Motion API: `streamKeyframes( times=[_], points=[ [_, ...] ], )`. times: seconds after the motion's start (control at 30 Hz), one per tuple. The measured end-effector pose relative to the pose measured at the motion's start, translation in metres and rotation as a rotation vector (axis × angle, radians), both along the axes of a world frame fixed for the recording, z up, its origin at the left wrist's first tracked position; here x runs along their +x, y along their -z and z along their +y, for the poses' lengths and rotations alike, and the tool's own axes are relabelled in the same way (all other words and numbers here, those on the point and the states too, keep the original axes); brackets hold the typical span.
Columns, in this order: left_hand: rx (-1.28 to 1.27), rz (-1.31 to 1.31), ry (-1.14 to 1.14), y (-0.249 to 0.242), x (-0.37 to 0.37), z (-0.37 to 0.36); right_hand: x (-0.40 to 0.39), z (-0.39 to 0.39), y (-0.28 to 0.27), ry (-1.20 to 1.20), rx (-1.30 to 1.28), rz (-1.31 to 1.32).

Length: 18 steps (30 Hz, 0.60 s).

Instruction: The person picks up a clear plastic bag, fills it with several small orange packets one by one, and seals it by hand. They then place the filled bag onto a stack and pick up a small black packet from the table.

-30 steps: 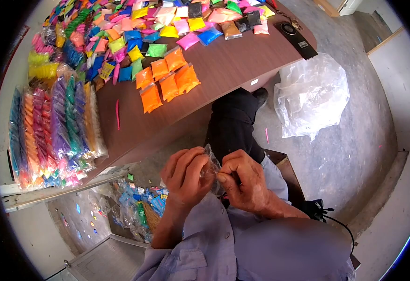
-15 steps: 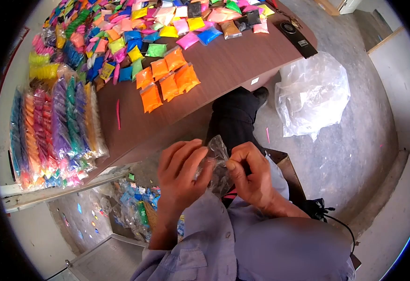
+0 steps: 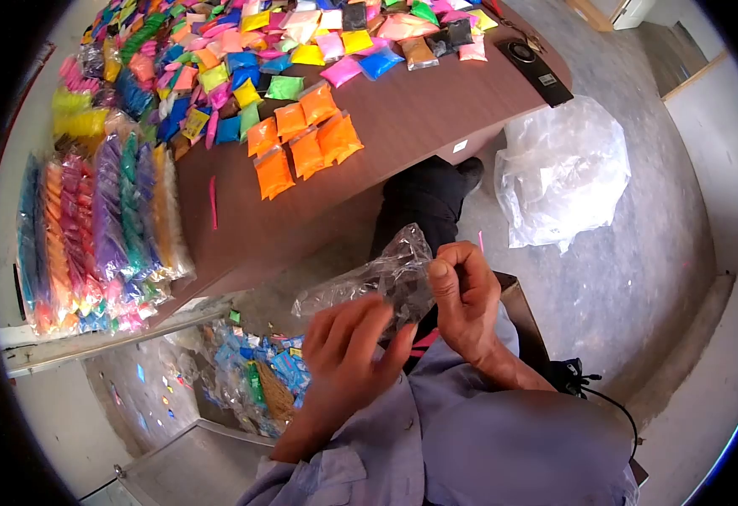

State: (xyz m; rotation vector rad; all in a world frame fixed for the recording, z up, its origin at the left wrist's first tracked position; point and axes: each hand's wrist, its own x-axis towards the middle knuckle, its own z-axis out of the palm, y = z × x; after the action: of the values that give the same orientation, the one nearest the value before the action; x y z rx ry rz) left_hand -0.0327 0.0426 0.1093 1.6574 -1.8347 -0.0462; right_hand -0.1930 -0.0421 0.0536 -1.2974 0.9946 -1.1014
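Observation:
A clear plastic bag (image 3: 377,274) hangs over my lap, its crumpled film spread out to the left. My right hand (image 3: 468,304) pinches one edge of it between thumb and curled fingers. Just below the film, slightly smeared by motion, my left hand (image 3: 348,363) has its fingers apart and holds nothing. On the brown table (image 3: 301,223) in front lie several small orange packets (image 3: 307,154) in a loose cluster. To their left is a thin pink stick-like tool (image 3: 214,202).
Heaps of multicoloured packets (image 3: 242,63) cover the table's far side. Long bags of coloured packets (image 3: 107,219) stand at its left. A black device (image 3: 537,72) lies near the right corner. A large clear plastic sack (image 3: 563,173) sits on the floor; litter (image 3: 255,371) lies below the table.
My left hand has come off the bag and moved down, its fingers spreading. The bag has unfolded out to the left, while my right hand has shifted slightly right, still gripping it.

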Motion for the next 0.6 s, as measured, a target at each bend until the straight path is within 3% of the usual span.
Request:
streamKeyframes(
  times=[0.1,0.17,0.23,0.27,0.33,0.47,0.53,0.6],
  points=[
    [0.15,0.076,-0.116,0.03,0.001,-0.011,-0.001,-0.001,0.002,0.017,-0.1,-0.009],
    [0.258,0.222,-0.155,0.035,-0.001,-0.01,-0.004,0.005,0.0,-0.034,0.072,-0.124],
    [0.605,0.49,-0.235,0.026,-0.002,-0.015,-0.003,0.004,0.003,-0.029,0.069,-0.159],
    [0.604,0.491,-0.238,0.029,-0.001,-0.014,-0.002,0.004,0.004,-0.024,0.069,-0.198],
    [0.574,0.802,-0.232,0.038,0.001,-0.012,-0.003,0.003,0.004,-0.035,0.087,-0.211],
    [0.382,0.662,-0.082,0.033,0.006,-0.013,-0.015,-0.009,0.015,0.005,0.183,-0.315],
    [0.263,0.413,0.065,0.026,0.009,-0.016,-0.009,-0.017,0.018,0.054,0.2,-0.283],
    [0.288,0.423,0.069,0.02,0.005,-0.017,-0.007,-0.023,0.02,0.047,0.245,-0.26]
  ],
)
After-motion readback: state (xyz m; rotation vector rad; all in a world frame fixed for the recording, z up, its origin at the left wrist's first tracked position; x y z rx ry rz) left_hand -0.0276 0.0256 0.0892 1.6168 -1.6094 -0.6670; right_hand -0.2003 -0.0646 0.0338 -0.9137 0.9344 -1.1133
